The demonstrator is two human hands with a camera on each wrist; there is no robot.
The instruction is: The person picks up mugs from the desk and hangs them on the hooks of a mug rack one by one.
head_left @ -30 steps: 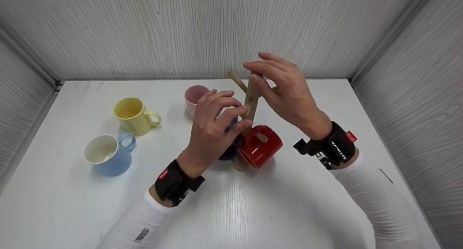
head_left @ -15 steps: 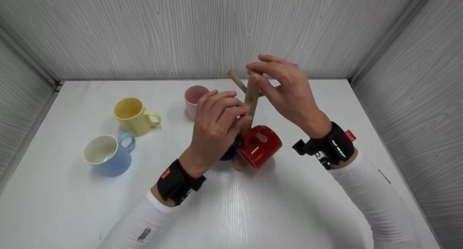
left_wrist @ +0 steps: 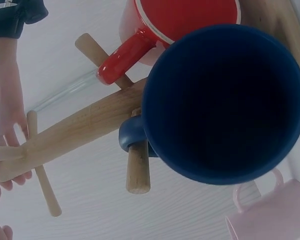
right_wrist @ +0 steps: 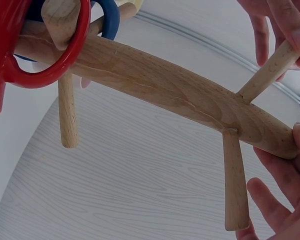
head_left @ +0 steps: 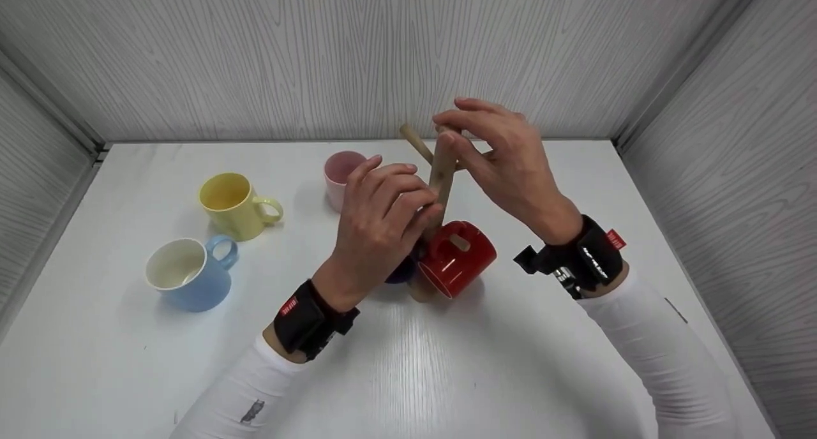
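While the right hand [head_left: 504,164] pinches the top of the wooden mug tree [head_left: 442,178] with fingers curled round the post end and one upper peg, the left hand [head_left: 380,219] sits lower down with its fingers bent against the post, right over the navy mug [left_wrist: 225,102]. I can't tell for sure if it's gripping the mug or just the post, the head view hides it. The tree stands mid-table, leaning a bit, with the red mug [head_left: 456,260] hanging by its handle on a low peg and the navy one hooked on the peg beside it; the left wrist view shows that handle already over the peg. So to me this looks like the hang-the-mug step, basically the seating part, with the right hand steadying things. Yellow mug [head_left: 230,204], blue mug [head_left: 188,273] and pink mug [head_left: 341,174] sit loose on the table [head_left: 408,362]. Next move probably calls for letting go gently so the tree doesn't tip, then reaching for one of the loose ones
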